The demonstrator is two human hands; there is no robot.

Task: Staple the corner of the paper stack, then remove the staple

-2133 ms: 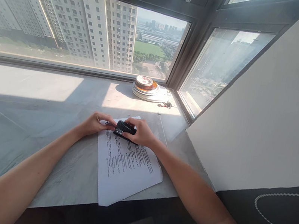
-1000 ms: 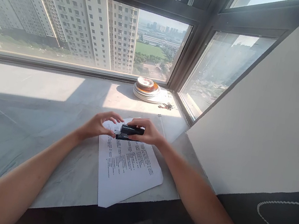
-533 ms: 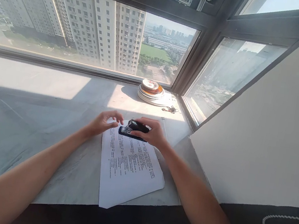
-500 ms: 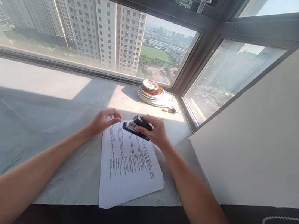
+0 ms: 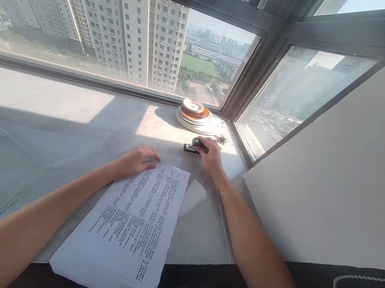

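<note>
One black stapler (image 5: 198,143) filled the grip of the right hand (image 5: 211,156), near the stacked plates (image 5: 194,117) on the sill (image 5: 24,146). Printed paper (image 5: 142,204) lay at the left hand (image 5: 140,160), its fingers loosely curled, though whether they pinched it I couldn't tell. With its near end overhanging the sill, that paper looked liable to slide off if nudged.

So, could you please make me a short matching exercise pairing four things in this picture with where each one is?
1. Stapler
2. Printed paper
3. Plates
4. Cord

A. Stacked beside the window frame
B. Curving across the dark area at lower right
C. Held in the right hand
D. Reaching past the near edge of the ledge

Pairs: 1-C, 2-D, 3-A, 4-B.
</note>
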